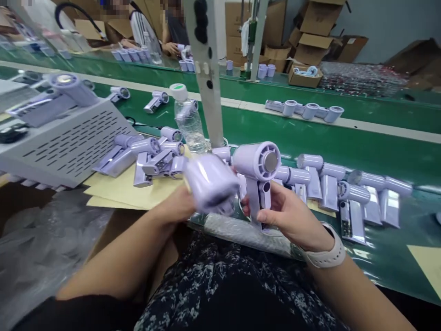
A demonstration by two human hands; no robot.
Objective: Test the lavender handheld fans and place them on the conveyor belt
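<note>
My right hand (pixel 285 207) is closed around the handle of a lilac handheld fan (pixel 255 161). That fan stands upright, its round grille and silver centre turned to the right. In my left hand (pixel 179 202) is a second lilac handheld fan (pixel 212 179), tilted and smeared by motion; the fingers are partly hidden behind it. To the right of my right hand, several more lilac fans (pixel 327 193) lie in a row on the green bench. A pile of fans (pixel 151 151) rests on yellow sheets (pixel 113 188) to the left.
A clear plastic bottle (pixel 189 119) stands beside a metal post (pixel 208 73). At left is a slotted grey metal box (pixel 79 142) with a fan on top. Three fans (pixel 312 110) lie along the white strip. Beyond are people at work and cardboard boxes (pixel 317 27).
</note>
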